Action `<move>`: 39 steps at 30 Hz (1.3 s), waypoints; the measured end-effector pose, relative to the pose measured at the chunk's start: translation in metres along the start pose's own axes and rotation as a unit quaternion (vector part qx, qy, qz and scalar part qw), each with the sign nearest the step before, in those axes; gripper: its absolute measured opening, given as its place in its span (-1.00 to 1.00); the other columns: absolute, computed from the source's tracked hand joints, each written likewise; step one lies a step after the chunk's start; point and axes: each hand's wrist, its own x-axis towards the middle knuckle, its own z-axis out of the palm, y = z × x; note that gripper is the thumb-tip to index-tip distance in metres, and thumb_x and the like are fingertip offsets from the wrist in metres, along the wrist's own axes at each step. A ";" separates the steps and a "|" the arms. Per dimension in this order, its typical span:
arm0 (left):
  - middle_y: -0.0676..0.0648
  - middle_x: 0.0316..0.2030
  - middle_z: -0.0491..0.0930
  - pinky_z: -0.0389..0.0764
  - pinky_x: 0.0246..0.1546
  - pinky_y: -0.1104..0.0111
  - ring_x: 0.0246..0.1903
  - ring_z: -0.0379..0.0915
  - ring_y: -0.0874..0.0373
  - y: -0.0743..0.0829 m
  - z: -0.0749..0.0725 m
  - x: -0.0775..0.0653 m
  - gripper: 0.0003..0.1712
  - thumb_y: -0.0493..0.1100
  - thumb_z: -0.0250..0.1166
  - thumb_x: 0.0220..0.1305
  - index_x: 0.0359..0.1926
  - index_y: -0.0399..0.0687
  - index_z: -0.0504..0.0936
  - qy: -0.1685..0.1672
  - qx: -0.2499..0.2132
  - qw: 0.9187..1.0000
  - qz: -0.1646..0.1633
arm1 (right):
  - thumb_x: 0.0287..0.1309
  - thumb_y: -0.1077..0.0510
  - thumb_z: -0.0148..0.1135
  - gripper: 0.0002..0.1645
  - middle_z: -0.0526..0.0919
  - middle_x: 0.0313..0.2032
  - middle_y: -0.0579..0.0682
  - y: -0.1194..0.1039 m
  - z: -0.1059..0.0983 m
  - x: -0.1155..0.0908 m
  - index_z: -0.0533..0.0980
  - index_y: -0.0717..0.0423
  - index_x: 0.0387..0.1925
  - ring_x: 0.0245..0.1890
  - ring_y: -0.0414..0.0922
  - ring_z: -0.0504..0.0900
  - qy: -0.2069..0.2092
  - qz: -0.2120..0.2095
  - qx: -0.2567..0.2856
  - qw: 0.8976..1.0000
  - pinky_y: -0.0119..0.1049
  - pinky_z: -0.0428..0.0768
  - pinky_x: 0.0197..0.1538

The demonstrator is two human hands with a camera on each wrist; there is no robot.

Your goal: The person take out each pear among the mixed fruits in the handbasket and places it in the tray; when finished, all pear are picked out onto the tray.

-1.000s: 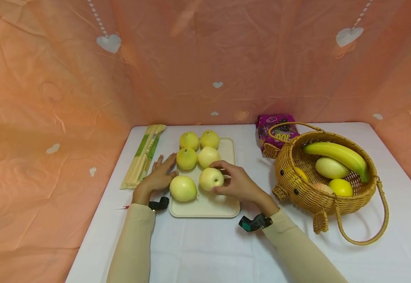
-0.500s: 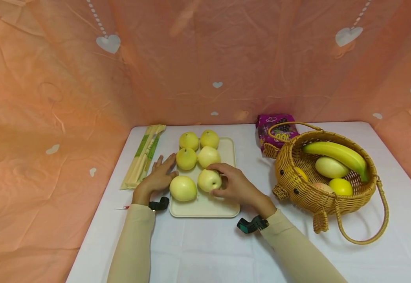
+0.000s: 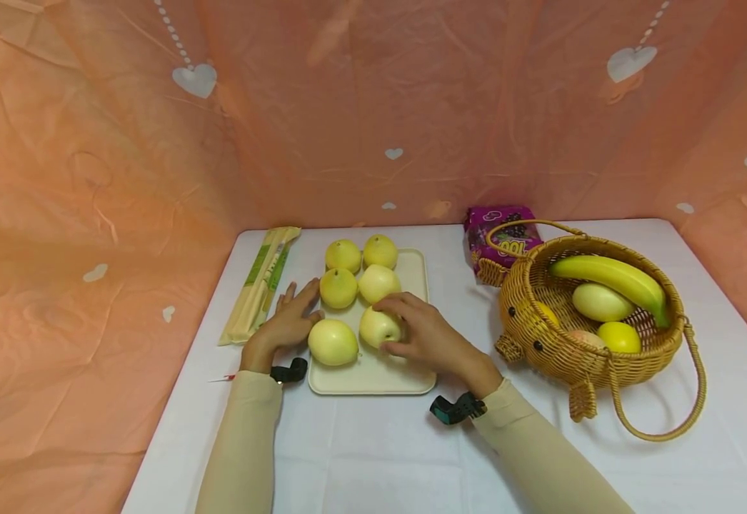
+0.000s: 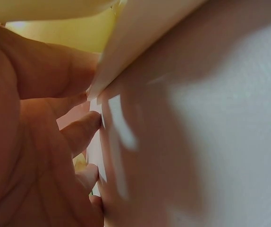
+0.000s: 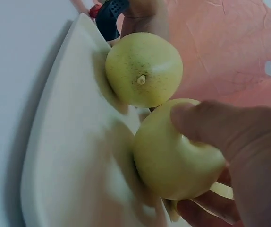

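My right hand (image 3: pixel 434 339) holds a pale yellow-green pear (image 3: pixel 376 328) at the right front of the cream tray (image 3: pixel 373 380). In the right wrist view, the thumb and fingers curl round that pear (image 5: pixel 173 151), which rests on or just over the tray; contact underneath is hidden. Another pear (image 3: pixel 333 343) lies to its left, stem end towards the front. Behind them, several pears (image 3: pixel 339 288) sit close together. My left hand (image 3: pixel 290 321) is at the tray's left edge, fingers spread on the tablecloth and thumb (image 4: pixel 55 71) against the tray side.
On the right stands a wicker animal-shaped basket (image 3: pixel 595 368) holding a banana (image 3: pixel 611 277) and several other fruits; its handle loop lies towards the front. Behind it is a purple packet (image 3: pixel 498 232). A long beige-and-green packet (image 3: pixel 261 285) lies left of the tray.
My right hand has shifted the held pear slightly left, bringing it nearer the front-left pear, and the fingers now lie further over it. The left hand stays put.
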 end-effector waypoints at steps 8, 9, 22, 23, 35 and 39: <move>-0.18 0.80 -0.18 -0.61 0.71 -0.17 0.75 -0.70 -0.25 -0.002 0.000 0.000 -0.16 -0.11 0.04 0.68 0.79 -0.10 -0.07 0.001 0.003 1.000 -0.001 | 0.12 0.15 0.69 -0.25 0.65 0.28 0.18 -0.002 0.000 0.001 0.59 0.17 0.32 0.31 0.13 0.67 0.012 -0.011 -0.005 1.000 0.10 0.63 0.44; -0.18 0.80 -0.18 -0.60 0.71 -0.17 0.75 -0.71 -0.25 -0.002 0.000 0.000 -0.16 -0.11 0.05 0.68 0.79 -0.10 -0.07 0.001 0.002 1.000 -0.002 | 0.12 0.14 0.69 -0.24 0.65 0.29 0.17 -0.002 0.000 0.001 0.58 0.17 0.33 0.31 0.13 0.67 0.011 -0.009 -0.008 1.000 0.09 0.63 0.44; -0.24 0.78 -0.16 -0.63 0.70 -0.18 0.75 -0.69 -0.29 0.002 0.001 0.000 -0.16 -0.14 0.04 0.68 0.78 -0.18 -0.07 0.001 -0.008 1.000 0.013 | 0.14 0.14 0.71 -0.17 0.65 0.36 0.10 -0.021 -0.029 -0.022 0.55 0.14 0.42 0.35 0.14 0.65 0.008 0.032 0.091 0.995 0.01 0.72 0.36; -0.24 0.78 -0.16 -0.63 0.70 -0.18 0.75 -0.69 -0.29 0.002 0.001 0.000 -0.16 -0.13 0.04 0.68 0.78 -0.17 -0.07 0.001 -0.008 1.000 0.012 | 0.15 0.15 0.70 -0.17 0.64 0.36 0.10 -0.023 -0.034 -0.026 0.55 0.13 0.42 0.35 0.15 0.66 0.007 0.034 0.108 0.994 0.00 0.71 0.37; -0.19 0.79 -0.17 -0.61 0.71 -0.17 0.75 -0.71 -0.25 0.002 -0.001 0.000 -0.16 -0.10 0.05 0.69 0.79 -0.12 -0.07 -0.002 -0.001 1.000 0.000 | 0.17 0.52 0.53 -0.19 0.64 0.36 0.09 -0.049 -0.106 -0.102 0.51 0.21 0.44 0.30 -0.12 0.70 0.016 0.036 0.254 0.966 -0.29 0.69 0.37; -0.22 0.79 -0.17 -0.60 0.71 -0.18 0.75 -0.70 -0.29 0.002 -0.001 0.001 -0.16 -0.12 0.04 0.69 0.79 -0.14 -0.08 -0.003 0.004 1.000 0.004 | 0.17 0.63 0.41 -0.16 0.64 0.39 0.06 -0.054 -0.136 -0.126 0.45 0.31 0.47 0.33 -0.13 0.71 0.013 0.041 0.269 0.962 -0.35 0.68 0.35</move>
